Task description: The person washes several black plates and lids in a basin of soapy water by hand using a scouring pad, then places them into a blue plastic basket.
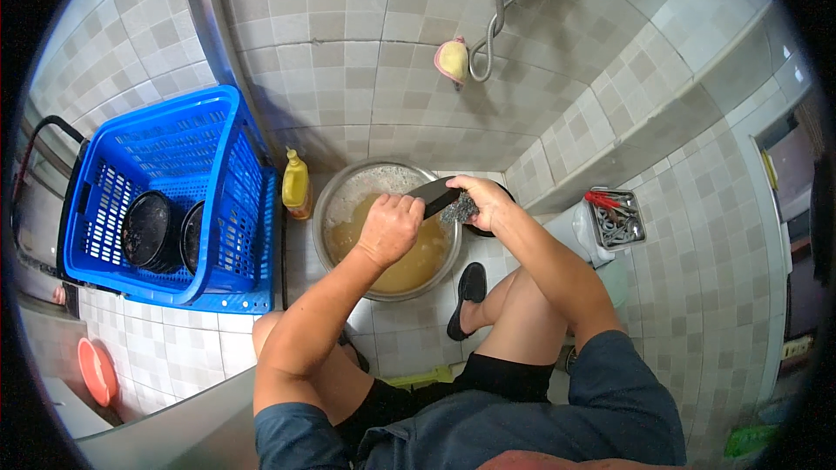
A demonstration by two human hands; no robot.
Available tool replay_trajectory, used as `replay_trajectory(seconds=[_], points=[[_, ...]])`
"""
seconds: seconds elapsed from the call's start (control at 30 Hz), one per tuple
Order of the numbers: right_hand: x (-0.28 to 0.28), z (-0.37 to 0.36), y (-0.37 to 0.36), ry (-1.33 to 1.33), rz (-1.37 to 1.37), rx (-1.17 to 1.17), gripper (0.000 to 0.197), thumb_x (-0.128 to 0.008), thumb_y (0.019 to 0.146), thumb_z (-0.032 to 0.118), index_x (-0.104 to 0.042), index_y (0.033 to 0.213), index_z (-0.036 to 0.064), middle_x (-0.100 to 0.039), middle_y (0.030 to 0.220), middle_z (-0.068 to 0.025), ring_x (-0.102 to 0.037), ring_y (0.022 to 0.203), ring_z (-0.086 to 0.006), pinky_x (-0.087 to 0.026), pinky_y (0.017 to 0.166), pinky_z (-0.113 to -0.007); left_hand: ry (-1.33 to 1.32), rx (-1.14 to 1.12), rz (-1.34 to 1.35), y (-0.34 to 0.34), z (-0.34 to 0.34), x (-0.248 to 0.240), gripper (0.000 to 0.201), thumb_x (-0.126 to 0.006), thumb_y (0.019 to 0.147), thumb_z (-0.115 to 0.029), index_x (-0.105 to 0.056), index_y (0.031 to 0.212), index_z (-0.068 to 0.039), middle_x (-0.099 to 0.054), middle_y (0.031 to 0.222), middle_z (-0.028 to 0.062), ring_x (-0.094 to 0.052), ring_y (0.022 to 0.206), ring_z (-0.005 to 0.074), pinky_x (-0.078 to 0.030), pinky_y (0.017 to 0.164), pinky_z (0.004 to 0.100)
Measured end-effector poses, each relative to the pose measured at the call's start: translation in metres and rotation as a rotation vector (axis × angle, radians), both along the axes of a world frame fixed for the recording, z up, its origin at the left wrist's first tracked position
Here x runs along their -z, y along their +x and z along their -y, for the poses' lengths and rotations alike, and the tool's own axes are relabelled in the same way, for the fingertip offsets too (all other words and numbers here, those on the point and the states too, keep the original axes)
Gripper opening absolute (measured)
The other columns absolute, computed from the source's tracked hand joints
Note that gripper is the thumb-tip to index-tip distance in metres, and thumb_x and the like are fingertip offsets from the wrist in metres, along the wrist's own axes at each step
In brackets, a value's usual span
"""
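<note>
Over a wide metal basin (pixel 324 244) of cloudy, brownish water with foam, my left hand (pixel 390 228) grips a dark, flat-sided piece of cookware (pixel 441 195). It is tilted nearly edge-on, so I cannot tell whether it is a bowl or a pan. My right hand (pixel 488 202) is closed round a grey steel wool scrubber (pixel 460 208), which touches the dark cookware, and its fingertips reach the cookware's upper edge. Partly hidden behind my right wrist, a black round thing (pixel 502 195) sits beside the basin.
At left, a blue plastic basket (pixel 228 200) holds black round pots (pixel 150 228). A yellow pump bottle (pixel 296 184) stands between basket and basin. To the right is a container of utensils (pixel 620 219) with red handles. A shower hose (pixel 496 26) hangs on the tiled wall.
</note>
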State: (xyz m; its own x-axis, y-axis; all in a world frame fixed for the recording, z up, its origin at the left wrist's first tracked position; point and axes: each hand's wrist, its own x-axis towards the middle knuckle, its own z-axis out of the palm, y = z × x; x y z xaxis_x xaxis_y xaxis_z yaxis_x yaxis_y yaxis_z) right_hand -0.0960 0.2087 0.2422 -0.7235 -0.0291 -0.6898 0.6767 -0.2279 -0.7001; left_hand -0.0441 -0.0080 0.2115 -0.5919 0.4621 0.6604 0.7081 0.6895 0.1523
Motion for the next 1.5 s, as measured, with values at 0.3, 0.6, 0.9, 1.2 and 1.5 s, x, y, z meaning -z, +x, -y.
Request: replay_trajectory(seconds=[0.3, 0.6, 0.9, 1.2, 1.5], points=[[0.043, -0.046, -0.021, 0.688, -0.293, -0.381, 0.033, -0.075, 0.069, 0.016, -0.064, 0.082, -0.0127, -0.062, 0.076, -0.0125, -0.056, 0.064, -0.0206, -0.044, 0.058, -0.038, -0.448, -0.005, 0.662, 0.004, 0.011, 0.001, 0.046, -0.077, 0.074, -0.049, -0.07, 0.089, -0.006, -0.072, 0.086, 0.0134, -0.071, 0.083, 0.0323, -0.056, 0.072, 0.0426], [0.063, -0.168, -0.03, 0.934, -0.36, -0.705, 0.025, -0.071, 0.073, 0.021, -0.059, 0.071, -0.0016, -0.057, 0.064, -0.0064, -0.055, 0.062, -0.0173, -0.046, 0.06, -0.036, -0.432, -0.18, 0.79, -0.023, 0.038, -0.003, 0.035, -0.075, 0.079, -0.04, -0.072, 0.091, -0.007, -0.072, 0.089, 0.0167, -0.07, 0.088, 0.0343, -0.055, 0.077, 0.0445], [0.091, -0.197, -0.05, 1.557, -0.433, -0.977, 0.031, -0.077, 0.077, 0.028, -0.065, 0.09, 0.0016, -0.069, 0.087, -0.0197, -0.067, 0.086, -0.0377, -0.053, 0.077, -0.046, -0.455, -0.237, 0.832, -0.041, 0.044, 0.0, 0.037, -0.072, 0.081, -0.039, -0.072, 0.094, -0.005, -0.071, 0.09, 0.0187, -0.069, 0.088, 0.0358, -0.055, 0.077, 0.0457], [0.156, -0.21, -0.046, 1.755, -0.549, -1.153, 0.019, -0.069, 0.083, 0.018, -0.061, 0.09, 0.0022, -0.07, 0.081, -0.0204, -0.069, 0.081, -0.0409, -0.054, 0.074, -0.052, -0.489, -0.271, 0.901, -0.049, 0.038, 0.004, 0.036, -0.071, 0.082, -0.039, -0.071, 0.095, -0.005, -0.07, 0.089, 0.0206, -0.069, 0.089, 0.0377, -0.054, 0.077, 0.0483], [0.249, -0.221, -0.029, 1.854, -0.841, -1.072, 0.008, -0.057, 0.083, 0.008, -0.064, 0.084, 0.0042, -0.069, 0.07, -0.0152, -0.072, 0.065, -0.0296, -0.056, 0.054, -0.04, -0.467, -0.241, 0.917, -0.056, 0.027, 0.011, 0.034, -0.071, 0.083, -0.035, -0.068, 0.092, -0.002, -0.069, 0.087, 0.0217, -0.068, 0.087, 0.039, -0.053, 0.078, 0.0481]])
